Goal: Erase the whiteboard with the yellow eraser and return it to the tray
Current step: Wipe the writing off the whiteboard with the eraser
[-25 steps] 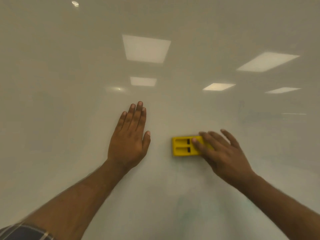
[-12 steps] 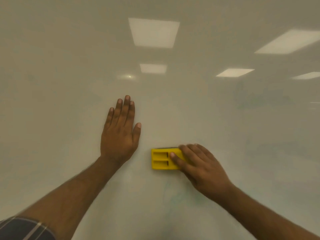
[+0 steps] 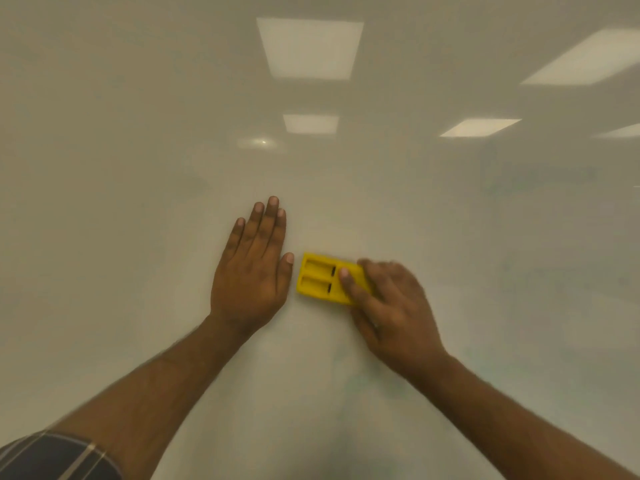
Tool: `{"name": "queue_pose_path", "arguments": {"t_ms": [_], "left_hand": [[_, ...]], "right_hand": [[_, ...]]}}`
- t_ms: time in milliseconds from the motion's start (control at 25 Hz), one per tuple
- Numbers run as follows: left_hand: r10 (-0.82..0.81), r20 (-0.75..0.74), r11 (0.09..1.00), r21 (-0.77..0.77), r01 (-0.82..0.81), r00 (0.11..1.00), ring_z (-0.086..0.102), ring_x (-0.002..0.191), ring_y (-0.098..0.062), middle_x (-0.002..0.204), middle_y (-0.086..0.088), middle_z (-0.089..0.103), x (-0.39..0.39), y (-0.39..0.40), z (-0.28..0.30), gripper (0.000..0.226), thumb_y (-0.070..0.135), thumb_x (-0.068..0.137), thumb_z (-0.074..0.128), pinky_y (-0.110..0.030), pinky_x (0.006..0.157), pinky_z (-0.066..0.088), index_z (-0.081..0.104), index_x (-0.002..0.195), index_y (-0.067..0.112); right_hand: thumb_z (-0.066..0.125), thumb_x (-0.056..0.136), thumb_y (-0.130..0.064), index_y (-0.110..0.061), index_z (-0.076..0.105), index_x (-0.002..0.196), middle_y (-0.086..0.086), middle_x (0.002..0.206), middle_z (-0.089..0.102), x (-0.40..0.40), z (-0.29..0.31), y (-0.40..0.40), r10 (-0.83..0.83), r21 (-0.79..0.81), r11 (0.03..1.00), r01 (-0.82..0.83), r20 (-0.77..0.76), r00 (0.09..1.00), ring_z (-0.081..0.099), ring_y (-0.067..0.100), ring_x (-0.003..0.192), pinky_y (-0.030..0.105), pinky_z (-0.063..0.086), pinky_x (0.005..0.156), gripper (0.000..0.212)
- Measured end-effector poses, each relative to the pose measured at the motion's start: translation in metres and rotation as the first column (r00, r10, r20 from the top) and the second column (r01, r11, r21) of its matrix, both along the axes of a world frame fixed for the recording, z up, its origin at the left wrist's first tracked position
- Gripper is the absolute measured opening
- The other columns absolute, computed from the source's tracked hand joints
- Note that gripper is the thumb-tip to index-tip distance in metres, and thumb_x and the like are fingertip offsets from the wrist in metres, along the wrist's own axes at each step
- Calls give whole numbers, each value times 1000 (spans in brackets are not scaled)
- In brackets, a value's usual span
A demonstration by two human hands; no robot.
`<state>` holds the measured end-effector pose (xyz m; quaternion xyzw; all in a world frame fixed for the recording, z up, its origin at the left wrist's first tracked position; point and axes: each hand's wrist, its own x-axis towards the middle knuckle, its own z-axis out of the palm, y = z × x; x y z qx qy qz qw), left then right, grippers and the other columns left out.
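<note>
The whiteboard (image 3: 138, 168) fills the whole view, glossy and nearly blank, with faint greenish smears low in the middle and at the right. The yellow eraser (image 3: 320, 278), a flat block with two recessed slots, lies pressed against the board at the centre. My right hand (image 3: 391, 306) grips its right end, fingers over the top. My left hand (image 3: 251, 268) rests flat on the board just left of the eraser, fingers together and pointing up, thumb tip almost touching it. No tray is in view.
Ceiling light panels are reflected in the upper board (image 3: 308, 46). A striped sleeve (image 3: 52, 455) shows at the bottom left corner. Both forearms reach in from the bottom edge.
My right hand has slid the eraser leftward and tilted it slightly, bringing it close to my left thumb. My left hand has stayed flat on the board.
</note>
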<state>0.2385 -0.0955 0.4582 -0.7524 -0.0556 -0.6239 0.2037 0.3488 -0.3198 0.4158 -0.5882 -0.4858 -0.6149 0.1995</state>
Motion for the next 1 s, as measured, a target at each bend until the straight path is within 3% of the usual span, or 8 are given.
{"name": "queue_pose_path", "arguments": {"t_ms": [120, 240, 440, 560, 680, 840, 920, 1000], "left_hand": [[-2, -13, 999, -34, 1, 1000, 10, 158, -24, 170, -9, 12, 0, -1, -5, 64, 33, 105, 31, -43, 128, 14, 17, 161, 6], [-14, 3, 996, -83, 14, 1000, 10, 158, -24, 170, -8, 12, 1, -7, -17, 64, 35, 105, 31, -43, 128, 13, 17, 161, 6], [-21, -3, 996, -92, 21, 1000, 9, 158, -25, 170, -9, 9, 4, -12, -40, 67, 36, 104, 34, -43, 128, 11, 14, 161, 6], [-15, -10, 997, -81, 15, 1000, 10, 158, -25, 170, -10, 11, 4, -10, -49, 66, 36, 104, 33, -43, 128, 12, 15, 161, 5], [-20, -17, 997, -76, 19, 1000, 10, 158, -26, 170, -10, 11, 5, -11, -56, 67, 36, 104, 33, -43, 128, 12, 15, 161, 5], [-19, -41, 996, -84, 15, 999, 8, 158, -25, 170, -10, 9, 4, -12, -68, 67, 36, 105, 31, -42, 128, 10, 13, 161, 5], [-13, -53, 996, -87, 8, 999, 6, 158, -25, 170, -9, 7, 3, -14, -74, 68, 36, 105, 31, -42, 129, 8, 11, 161, 5], [-13, -61, 996, -94, 7, 998, 5, 158, -25, 170, -9, 5, 3, -15, -79, 68, 36, 104, 31, -42, 129, 7, 10, 161, 5]], "right_hand": [[59, 92, -26, -22, 53, 139, 12, 134, 59, 4, -45, -27, -73, -194, 976, 96, 121, 990, 59, 35, 115, 45, 39, 108, 47], [59, 90, -23, -25, 52, 139, 10, 136, 58, 20, -38, -63, -191, -167, 960, 224, 192, 963, 61, 33, 115, 44, 37, 107, 49], [52, 95, -25, -16, 44, 145, 16, 140, 53, 30, 37, -66, -162, 92, 981, 170, -89, 983, 56, 41, 114, 47, 43, 97, 51], [55, 92, -24, -9, 41, 146, 12, 142, 51, 22, 37, -49, -98, 137, 983, 126, -191, 977, 53, 37, 122, 47, 40, 103, 57], [62, 89, -19, -7, 49, 140, 10, 141, 54, 23, -11, -59, -82, -3, 997, 82, -79, 994, 57, 34, 122, 46, 43, 103, 53], [59, 92, -23, -10, 53, 137, 9, 134, 60, 33, -88, -102, -144, -271, 952, 141, 8, 990, 60, 33, 117, 43, 43, 103, 48], [60, 91, -27, -10, 54, 135, 11, 129, 63, 45, -83, -127, -187, -312, 931, 188, 33, 982, 63, 34, 112, 42, 46, 99, 47], [59, 92, -29, -9, 54, 135, 14, 126, 64, 53, -59, -136, -214, -244, 948, 206, -5, 977, 64, 37, 107, 42, 46, 94, 48]]}}
